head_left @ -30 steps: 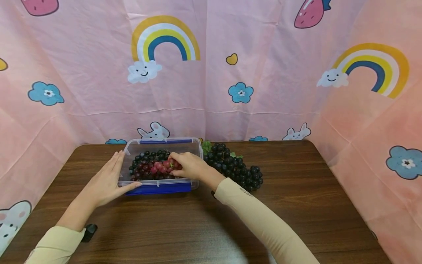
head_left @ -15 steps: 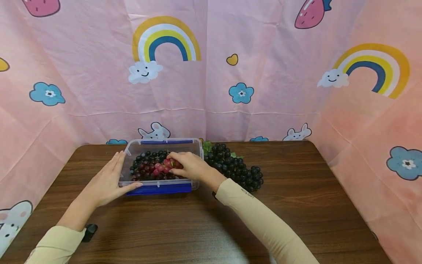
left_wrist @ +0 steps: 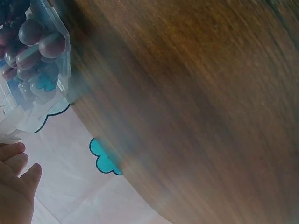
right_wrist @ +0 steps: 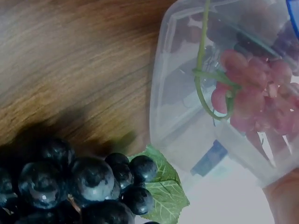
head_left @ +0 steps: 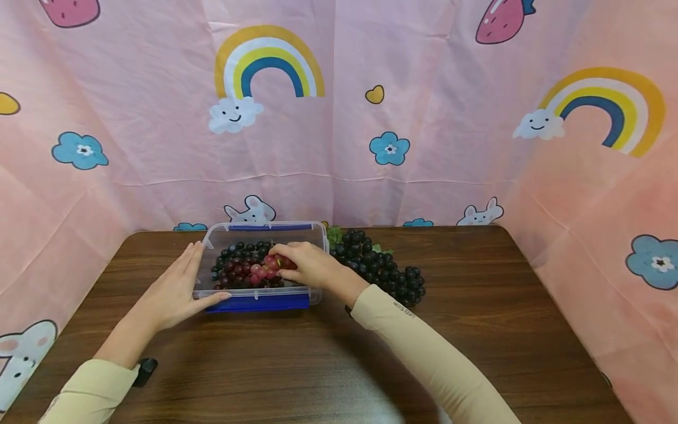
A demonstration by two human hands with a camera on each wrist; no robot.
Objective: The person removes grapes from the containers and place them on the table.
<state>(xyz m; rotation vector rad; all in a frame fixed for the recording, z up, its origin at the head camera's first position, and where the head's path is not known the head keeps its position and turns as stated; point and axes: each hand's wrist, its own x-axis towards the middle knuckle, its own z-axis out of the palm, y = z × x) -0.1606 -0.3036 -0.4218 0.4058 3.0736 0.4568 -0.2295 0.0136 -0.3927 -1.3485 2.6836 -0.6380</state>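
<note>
A clear plastic box (head_left: 212, 238) with blue latches stands on the brown table (head_left: 477, 330). Inside lie dark grapes (head_left: 238, 256) and a red grape bunch (head_left: 261, 272). My right hand (head_left: 306, 265) reaches into the box, its fingers curled on the red bunch. In the right wrist view the red grapes (right_wrist: 254, 105) hang on a green stem (right_wrist: 202, 70) behind the box wall (right_wrist: 177, 107). My left hand (head_left: 177, 287) lies flat against the box's left side, thumb along the front edge. The left wrist view shows its fingertips (left_wrist: 16, 161) near the box corner (left_wrist: 58, 60).
A second bunch of dark grapes (head_left: 384, 270) with green leaves (right_wrist: 161, 186) lies on the table just right of the box. Pink patterned cloth (head_left: 424, 147) walls in the back and both sides. A small black object (head_left: 143, 371) sits by my left sleeve.
</note>
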